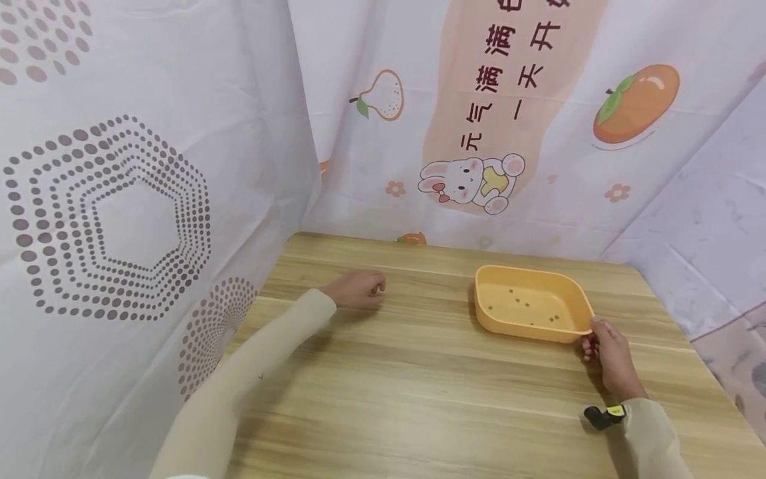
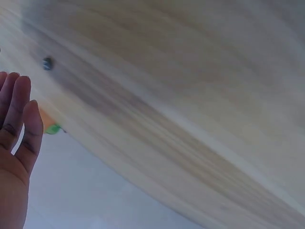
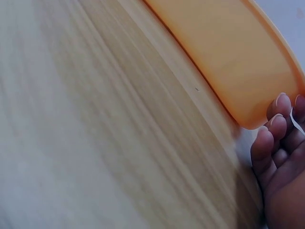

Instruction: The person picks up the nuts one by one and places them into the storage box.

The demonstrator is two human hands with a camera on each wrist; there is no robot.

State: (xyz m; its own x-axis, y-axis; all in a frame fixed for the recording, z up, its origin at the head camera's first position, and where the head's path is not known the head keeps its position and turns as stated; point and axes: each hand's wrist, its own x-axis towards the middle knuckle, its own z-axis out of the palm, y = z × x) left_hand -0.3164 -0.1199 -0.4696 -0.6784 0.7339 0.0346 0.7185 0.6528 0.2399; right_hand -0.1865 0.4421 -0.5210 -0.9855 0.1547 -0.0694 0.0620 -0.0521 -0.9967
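An orange plastic tray (image 1: 526,330) with rounded corners sits on the right part of the wooden table. Several small dark round pieces (image 1: 527,305), too small to identify, lie scattered on its floor. My right hand (image 1: 616,359) grips the tray's near right corner, thumb at the rim and the other fingers curled below it. Farther left, my left hand (image 1: 358,290) hovers low over the table with loosely bent fingers and holds nothing. The left wrist view has a small dark metallic piece (image 2: 47,63) on the wood, just beyond those fingertips; in the head view it cannot be made out.
Wood-grain tabletop (image 1: 383,399) stretches between and in front of the hands. A white curtain (image 1: 251,133) with dotted patterns hangs along the left, and a printed cloth (image 1: 383,173) with fruit and a rabbit closes off the back. A black device (image 1: 603,417) is at the right wrist.
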